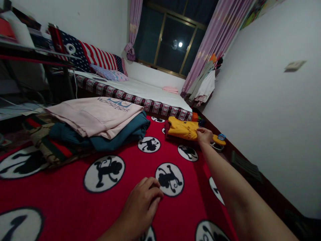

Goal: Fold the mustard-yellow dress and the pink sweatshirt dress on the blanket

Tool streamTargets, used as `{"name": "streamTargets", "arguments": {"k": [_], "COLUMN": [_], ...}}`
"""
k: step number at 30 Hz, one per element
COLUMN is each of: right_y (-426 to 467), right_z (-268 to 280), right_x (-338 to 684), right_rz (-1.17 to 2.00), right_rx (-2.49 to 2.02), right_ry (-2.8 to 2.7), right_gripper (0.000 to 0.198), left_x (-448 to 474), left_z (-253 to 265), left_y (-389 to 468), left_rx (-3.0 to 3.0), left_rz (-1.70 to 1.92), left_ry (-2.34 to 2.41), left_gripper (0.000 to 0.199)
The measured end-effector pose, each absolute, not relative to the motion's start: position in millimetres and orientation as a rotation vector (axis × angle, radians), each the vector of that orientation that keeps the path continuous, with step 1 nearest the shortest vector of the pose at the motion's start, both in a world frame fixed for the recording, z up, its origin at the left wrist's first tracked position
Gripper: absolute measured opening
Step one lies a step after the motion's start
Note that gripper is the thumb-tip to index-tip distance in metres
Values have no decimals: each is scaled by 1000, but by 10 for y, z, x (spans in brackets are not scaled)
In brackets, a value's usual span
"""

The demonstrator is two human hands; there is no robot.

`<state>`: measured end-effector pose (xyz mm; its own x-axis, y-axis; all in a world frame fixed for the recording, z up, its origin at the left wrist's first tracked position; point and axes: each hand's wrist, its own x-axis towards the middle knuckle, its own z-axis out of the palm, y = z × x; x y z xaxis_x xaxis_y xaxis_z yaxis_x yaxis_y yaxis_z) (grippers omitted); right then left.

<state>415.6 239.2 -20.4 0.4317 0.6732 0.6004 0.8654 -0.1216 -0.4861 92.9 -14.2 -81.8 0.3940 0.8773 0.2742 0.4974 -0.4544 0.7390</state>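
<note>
Head | right hand pinching folded yellow garment | left hand loosely curled over plush blanket

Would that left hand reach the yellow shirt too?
Probably yes, with a stretch: only red blanket lies between, the left hand looks empty, and the right hand pinches just one edge of the yellow shirt.

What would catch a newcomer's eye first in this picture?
Probably the vivid red blanket with black monkey figures in white circles, spread across the foreground. On it, toward the right, a folded yellow top stands out, its edge in the grip of the right hand. A pale pink sweatshirt lies atop a teal garment at left, with stars-and-stripes fabric behind, along the wall.
</note>
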Motion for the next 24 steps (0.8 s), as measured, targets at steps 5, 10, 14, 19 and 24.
{"name": "streamTargets", "arguments": {"k": [5,10,14,19,24], "right_y": [2315,2184,2195,2102,1720], "right_z": [-140,-417,-557,-651,-843], "right_x": [4094,3703,3539,3311,3032], "right_rz": [-443,-734,-692,-667,-452], "right_rx": [-1828,-1649,-1847,-2059,-2240], "right_ry": [-1304,-1933,-2087,-1919,-1702], "right_gripper": [33,45,52,63,79], "left_x": [929,923,919,917,899], "left_z": [-796,-801,-817,-812,-806], "left_y": [-142,-150,-146,-111,-96], "left_rx": [2094,2075,2073,2092,2117], "left_rz": [894,888,895,933,973], "left_ry": [1167,1179,1173,1145,1118], "left_gripper": [24,24,25,24,24]}}
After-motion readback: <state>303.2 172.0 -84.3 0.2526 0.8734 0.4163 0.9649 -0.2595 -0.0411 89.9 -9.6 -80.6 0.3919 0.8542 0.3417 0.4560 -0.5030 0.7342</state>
